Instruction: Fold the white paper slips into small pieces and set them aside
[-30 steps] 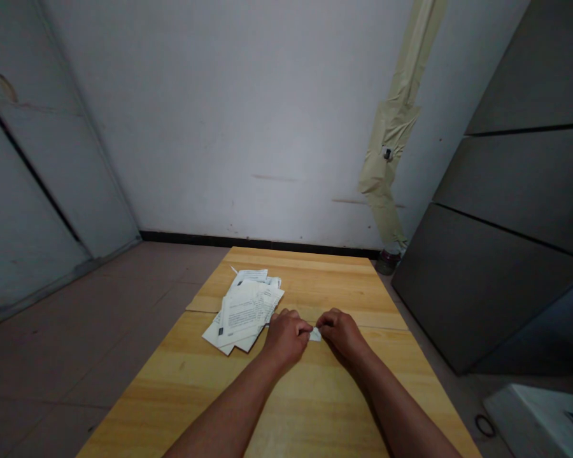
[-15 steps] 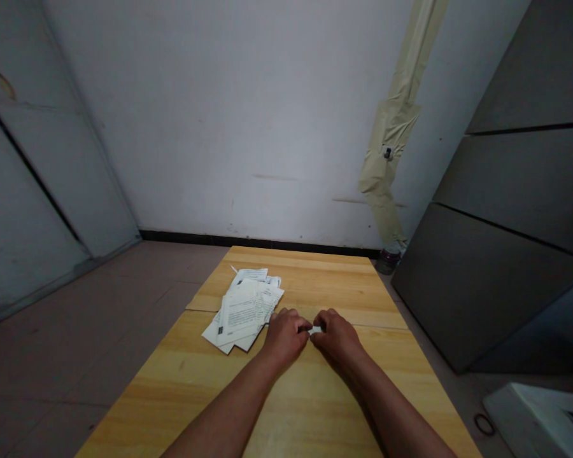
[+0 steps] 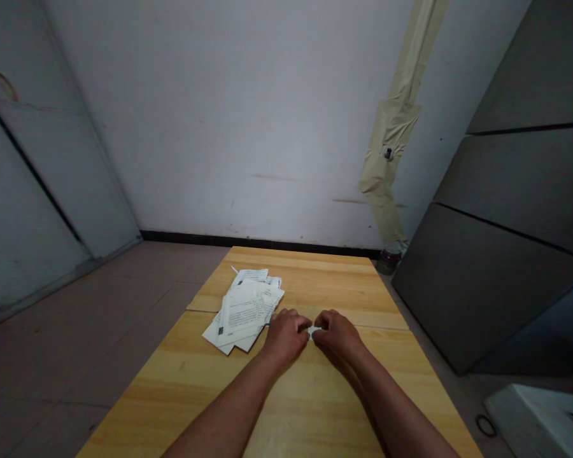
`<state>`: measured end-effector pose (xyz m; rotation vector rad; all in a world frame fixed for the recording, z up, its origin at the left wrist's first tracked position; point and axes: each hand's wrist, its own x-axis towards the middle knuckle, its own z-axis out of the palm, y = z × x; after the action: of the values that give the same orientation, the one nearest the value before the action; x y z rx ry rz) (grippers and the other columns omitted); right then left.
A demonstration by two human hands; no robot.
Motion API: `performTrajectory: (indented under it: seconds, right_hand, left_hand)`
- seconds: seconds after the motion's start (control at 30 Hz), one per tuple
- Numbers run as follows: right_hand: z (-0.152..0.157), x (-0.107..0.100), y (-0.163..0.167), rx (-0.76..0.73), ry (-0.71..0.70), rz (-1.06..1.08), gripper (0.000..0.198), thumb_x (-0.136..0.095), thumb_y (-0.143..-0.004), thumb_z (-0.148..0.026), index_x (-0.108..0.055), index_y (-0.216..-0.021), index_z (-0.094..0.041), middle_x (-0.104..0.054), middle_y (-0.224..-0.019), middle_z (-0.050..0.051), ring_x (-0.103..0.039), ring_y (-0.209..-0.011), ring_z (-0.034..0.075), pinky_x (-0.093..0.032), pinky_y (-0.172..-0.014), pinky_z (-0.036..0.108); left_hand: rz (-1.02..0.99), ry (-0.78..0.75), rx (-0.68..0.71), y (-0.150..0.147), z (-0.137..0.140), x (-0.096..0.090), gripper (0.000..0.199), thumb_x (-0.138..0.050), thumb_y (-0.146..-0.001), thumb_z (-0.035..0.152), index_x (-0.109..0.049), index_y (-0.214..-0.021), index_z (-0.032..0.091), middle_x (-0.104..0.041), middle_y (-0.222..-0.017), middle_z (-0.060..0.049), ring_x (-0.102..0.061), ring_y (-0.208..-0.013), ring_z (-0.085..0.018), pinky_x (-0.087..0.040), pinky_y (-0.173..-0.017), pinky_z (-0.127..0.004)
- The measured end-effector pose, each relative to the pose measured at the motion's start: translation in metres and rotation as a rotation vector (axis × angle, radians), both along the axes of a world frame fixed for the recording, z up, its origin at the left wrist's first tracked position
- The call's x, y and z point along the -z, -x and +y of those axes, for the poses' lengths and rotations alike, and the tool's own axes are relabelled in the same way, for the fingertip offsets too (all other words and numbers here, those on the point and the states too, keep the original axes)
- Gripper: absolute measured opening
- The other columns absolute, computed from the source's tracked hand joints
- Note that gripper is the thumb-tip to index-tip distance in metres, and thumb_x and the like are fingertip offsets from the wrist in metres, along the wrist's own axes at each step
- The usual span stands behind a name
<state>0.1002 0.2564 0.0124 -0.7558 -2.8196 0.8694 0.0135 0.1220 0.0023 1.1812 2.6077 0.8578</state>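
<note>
- My forearms reach over the bare near part of the wooden table (image 3: pixel 310 413), angling in toward each other.
- My left hand (image 3: pixel 286 335) is half curled, thumb and fingertips close together at the left edge of a small white paper piece (image 3: pixel 314 330); I can't tell whether they pinch it or only press it.
- My right hand (image 3: pixel 339 335) curls likewise at the right edge, its thumb and forefinger slightly parted; its hold, too, I can't make out.
- The paper piece lies between my fingertips, low at the tabletop, mostly hidden. I judge that I'm working it by its edges, perhaps folding or flattening.
- The next move seems to call for my left fingers to steady it while my right ones work lightly along the edge, without creasing it askew.
- Just beyond my left hand, printed sheets (image 3: pixel 241 318) lie in an overlapping, untidy pile.
</note>
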Motion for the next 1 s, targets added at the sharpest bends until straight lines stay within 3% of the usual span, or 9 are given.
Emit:
performTrajectory:
  seconds: [0.13, 0.27, 0.57, 0.8, 1.0]
  right_hand:
    - [0.002, -0.001, 0.0, 0.012, 0.024, 0.008, 0.009, -0.065, -0.069, -0.016, -0.068, -0.077, -0.02, -0.067, -0.086, 0.001, -0.057, -0.076, 0.014, -0.033, -0.063, 0.022]
    - [0.002, 0.0, 0.0, 0.034, 0.017, 0.012, 0.008, -0.065, -0.066, -0.013, -0.066, -0.07, -0.02, -0.068, -0.08, 0.0, -0.057, -0.074, 0.014, -0.033, -0.062, 0.022]
    - [0.001, -0.001, -0.001, -0.004, -0.024, 0.005, 0.004, -0.065, -0.068, -0.017, -0.064, -0.065, -0.02, -0.066, -0.071, 0.0, -0.054, -0.067, 0.014, -0.03, -0.059, 0.022]
    - [-0.007, -0.006, 0.001, 0.117, -0.048, -0.01, 0.016, -0.068, -0.072, -0.035, -0.063, -0.065, -0.021, -0.064, -0.068, 0.0, -0.052, -0.063, 0.014, -0.025, -0.055, 0.024]
    - [-0.008, -0.009, 0.003, 0.088, -0.071, -0.051, 0.01, -0.07, -0.069, -0.029, -0.063, -0.067, -0.021, -0.066, -0.071, 0.0, -0.052, -0.064, 0.013, -0.024, -0.056, 0.024]
  left_hand:
    - [0.036, -0.048, -0.05, -0.003, 0.0, 0.002, 0.015, -0.064, -0.072, 0.016, -0.072, -0.084, 0.022, -0.069, -0.084, -0.001, -0.058, -0.088, -0.019, -0.036, -0.08, -0.032]
    - [0.088, 0.01, -0.046, -0.009, 0.001, -0.001, 0.013, -0.059, -0.078, 0.017, -0.07, -0.072, 0.022, -0.069, -0.083, -0.004, -0.057, -0.091, -0.021, -0.034, -0.08, -0.033]
    - [0.094, 0.0, -0.027, -0.011, 0.001, -0.001, 0.009, -0.062, -0.077, 0.019, -0.07, -0.074, 0.022, -0.07, -0.086, -0.003, -0.057, -0.093, -0.021, -0.033, -0.079, -0.034]
    - [0.085, 0.019, -0.078, -0.01, 0.002, -0.001, 0.009, -0.063, -0.077, 0.021, -0.065, -0.069, 0.021, -0.069, -0.082, -0.002, -0.057, -0.089, -0.02, -0.032, -0.077, -0.032]
    - [0.064, 0.046, -0.094, -0.009, 0.003, -0.005, 0.012, -0.067, -0.076, 0.023, -0.06, -0.067, 0.02, -0.066, -0.076, -0.001, -0.056, -0.084, -0.019, -0.031, -0.073, -0.03]
